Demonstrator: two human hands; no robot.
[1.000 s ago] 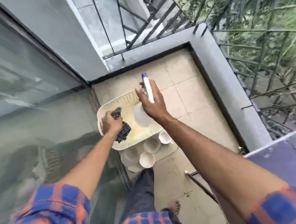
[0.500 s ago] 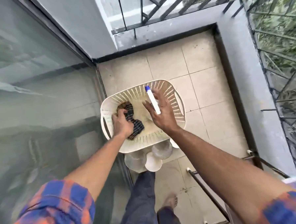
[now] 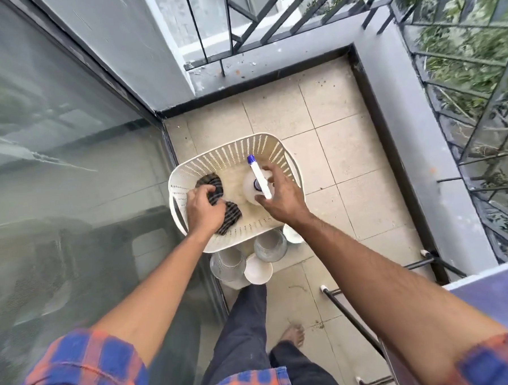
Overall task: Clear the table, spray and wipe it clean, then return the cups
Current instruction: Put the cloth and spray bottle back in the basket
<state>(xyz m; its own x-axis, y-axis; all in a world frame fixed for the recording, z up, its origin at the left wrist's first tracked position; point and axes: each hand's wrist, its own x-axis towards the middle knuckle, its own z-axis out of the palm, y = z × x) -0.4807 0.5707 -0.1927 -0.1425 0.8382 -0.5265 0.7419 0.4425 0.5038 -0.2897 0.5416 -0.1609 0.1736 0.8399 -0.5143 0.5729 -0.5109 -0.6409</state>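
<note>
A cream slotted plastic basket (image 3: pixel 216 162) stands on the tiled balcony floor. My left hand (image 3: pixel 203 209) grips a dark striped cloth (image 3: pixel 230 214) down inside it. My right hand (image 3: pixel 282 199) holds a white spray bottle (image 3: pixel 251 186) with a blue nozzle by its neck, between thumb and fingers. The bottle stands upright on the basket's floor. Several cups sit on the floor against the basket's near side: two clear glasses (image 3: pixel 227 264) (image 3: pixel 270 246) and two white cups (image 3: pixel 258 270) (image 3: pixel 291 234). The blue table top (image 3: pixel 493 294) shows at the lower right.
A glass sliding door (image 3: pixel 69 172) runs along the left. A grey ledge with black railings (image 3: pixel 420 124) closes the far and right sides. The table's black legs (image 3: pixel 353 322) stand right of my bare foot (image 3: pixel 292 334). Bare tiles lie right of the basket.
Both hands have gone down into the basket, carrying cloth and spray bottle. The bottle now stands on the basket floor and my right fingers have loosened round it.
</note>
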